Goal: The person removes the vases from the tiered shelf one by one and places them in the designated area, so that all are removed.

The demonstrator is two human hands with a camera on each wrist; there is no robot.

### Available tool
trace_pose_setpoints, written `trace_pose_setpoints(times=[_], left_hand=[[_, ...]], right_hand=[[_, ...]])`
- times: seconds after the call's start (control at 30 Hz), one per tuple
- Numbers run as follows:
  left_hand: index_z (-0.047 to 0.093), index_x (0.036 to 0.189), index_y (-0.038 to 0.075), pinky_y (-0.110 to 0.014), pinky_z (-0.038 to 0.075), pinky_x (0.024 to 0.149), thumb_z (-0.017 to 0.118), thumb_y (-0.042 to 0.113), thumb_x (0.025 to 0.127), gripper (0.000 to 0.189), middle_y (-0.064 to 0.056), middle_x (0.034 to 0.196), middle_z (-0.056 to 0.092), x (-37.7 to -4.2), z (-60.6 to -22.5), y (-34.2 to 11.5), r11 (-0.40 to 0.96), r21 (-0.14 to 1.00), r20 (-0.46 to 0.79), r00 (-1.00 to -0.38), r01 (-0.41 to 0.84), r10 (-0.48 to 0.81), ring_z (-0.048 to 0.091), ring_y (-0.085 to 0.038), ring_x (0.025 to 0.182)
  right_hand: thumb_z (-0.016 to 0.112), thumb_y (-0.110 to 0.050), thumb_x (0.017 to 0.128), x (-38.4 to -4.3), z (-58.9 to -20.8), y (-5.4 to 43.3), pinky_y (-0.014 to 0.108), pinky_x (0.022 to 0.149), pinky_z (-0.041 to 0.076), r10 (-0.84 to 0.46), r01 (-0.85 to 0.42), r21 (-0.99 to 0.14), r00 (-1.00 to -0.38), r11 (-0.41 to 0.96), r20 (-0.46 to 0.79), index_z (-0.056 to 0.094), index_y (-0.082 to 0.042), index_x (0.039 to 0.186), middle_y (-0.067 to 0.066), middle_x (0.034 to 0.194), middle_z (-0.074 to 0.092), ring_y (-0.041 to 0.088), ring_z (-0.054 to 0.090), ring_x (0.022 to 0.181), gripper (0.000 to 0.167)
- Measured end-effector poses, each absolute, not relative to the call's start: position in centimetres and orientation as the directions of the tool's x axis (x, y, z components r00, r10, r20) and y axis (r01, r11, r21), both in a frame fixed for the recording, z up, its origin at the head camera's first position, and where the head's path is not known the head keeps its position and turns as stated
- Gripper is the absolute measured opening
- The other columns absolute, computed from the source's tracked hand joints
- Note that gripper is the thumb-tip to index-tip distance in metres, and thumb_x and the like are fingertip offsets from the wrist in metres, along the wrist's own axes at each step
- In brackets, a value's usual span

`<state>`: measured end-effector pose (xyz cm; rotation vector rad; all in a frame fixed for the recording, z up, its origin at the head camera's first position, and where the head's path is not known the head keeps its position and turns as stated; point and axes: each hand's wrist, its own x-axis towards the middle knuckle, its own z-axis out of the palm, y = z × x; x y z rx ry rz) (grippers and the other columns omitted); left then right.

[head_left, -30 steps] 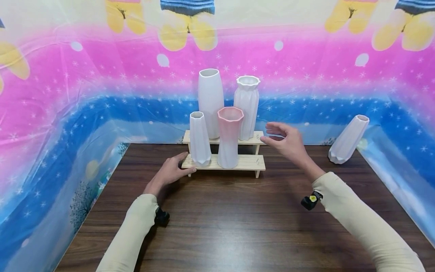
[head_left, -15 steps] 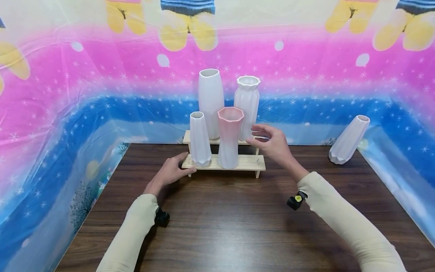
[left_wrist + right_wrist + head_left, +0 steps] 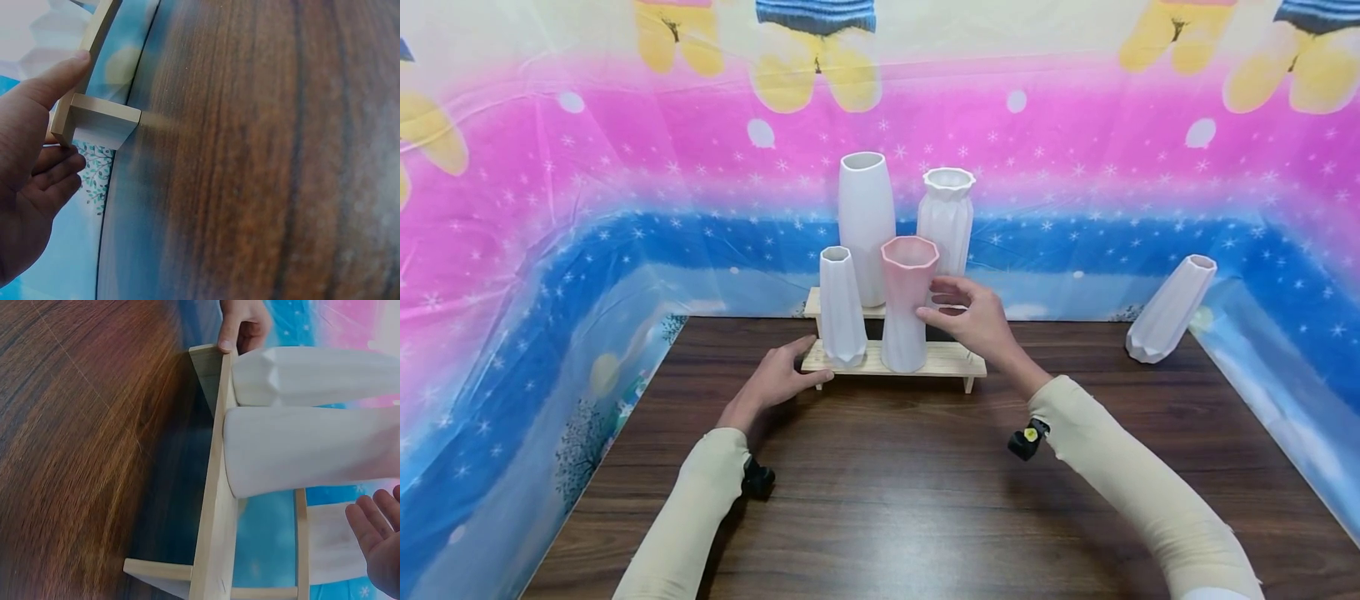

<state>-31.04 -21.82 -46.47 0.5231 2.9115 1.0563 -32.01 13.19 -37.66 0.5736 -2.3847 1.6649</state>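
A two-step wooden stand (image 3: 951, 360) stands at the back of the table, with vases on both steps. My left hand (image 3: 773, 379) holds the left end of its lower step. In the left wrist view, the thumb (image 3: 65, 72) lies along the board's edge and the other fingers bend round the far side. My right hand (image 3: 976, 318) is beside the pink-topped vase (image 3: 906, 321), fingers loosely curved, fingertips right at its side in the head view. Left of that vase stands a slim white faceted vase (image 3: 842, 312). Behind are a tall white vase (image 3: 863, 208) and a white vase with a scalloped rim (image 3: 946, 221), partly hidden.
Another white faceted vase (image 3: 1168, 312) stands at the table's back right, leaning in the head view. A patterned cloth backdrop (image 3: 700, 150) surrounds the dark wood table (image 3: 880, 500) at the back and sides.
My right hand has moved left from beyond the stand's right end, across the front of the scalloped vase, to the pink-topped vase. The left hand and the vases have stayed put.
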Motion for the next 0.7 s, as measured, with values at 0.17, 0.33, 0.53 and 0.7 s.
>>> trace_pose_setpoints(times=[0.17, 0.33, 0.53, 0.7], left_hand=[[0.037, 0.157, -0.001, -0.057, 0.040, 0.110, 0.075, 0.051, 0.091, 0.093, -0.022, 0.159, 0.040, -31.1, -46.5, -21.8, 0.717, 0.626, 0.108, -0.945, 0.306, 0.309, 0.042, -0.040, 0.143], [0.036, 0.158, 0.001, -0.057, 0.039, 0.111, 0.075, 0.051, 0.091, 0.092, -0.021, 0.159, 0.040, -31.2, -46.6, -21.8, 0.715, 0.633, 0.102, -0.948, 0.296, 0.302, 0.041, -0.039, 0.144], [0.037, 0.158, 0.002, -0.057, 0.039, 0.111, 0.075, 0.051, 0.091, 0.092, -0.020, 0.159, 0.040, -31.2, -46.6, -21.7, 0.724, 0.632, 0.087, -0.954, 0.275, 0.286, 0.041, -0.038, 0.145], [0.038, 0.157, 0.001, -0.058, 0.039, 0.111, 0.076, 0.050, 0.091, 0.091, -0.021, 0.159, 0.040, -31.1, -46.5, -21.7, 0.729, 0.629, 0.088, -0.956, 0.272, 0.280, 0.041, -0.039, 0.144]], right_hand=[[0.090, -0.040, 0.080, -32.3, -37.9, 12.4, 0.039, 0.086, 0.059, -0.214, -0.398, -0.876, -0.913, 0.273, 0.348, 0.067, -0.010, 0.134, 0.010, 0.125, 0.071, 0.030, 0.069, 0.113, 0.065], [0.090, -0.041, 0.079, -32.6, -38.2, 11.9, 0.038, 0.085, 0.059, -0.221, -0.388, -0.879, -0.916, 0.276, 0.335, 0.066, -0.012, 0.134, 0.009, 0.123, 0.071, 0.026, 0.070, 0.110, 0.067], [0.090, -0.045, 0.078, -32.8, -38.3, 11.4, 0.040, 0.085, 0.059, -0.206, -0.387, -0.866, -0.919, 0.317, 0.335, 0.067, -0.012, 0.132, 0.008, 0.120, 0.072, 0.023, 0.070, 0.108, 0.066], [0.090, -0.045, 0.078, -33.1, -38.5, 10.9, 0.042, 0.087, 0.058, -0.212, -0.382, -0.869, -0.921, 0.315, 0.328, 0.066, -0.012, 0.133, 0.009, 0.122, 0.071, 0.024, 0.070, 0.108, 0.068]])
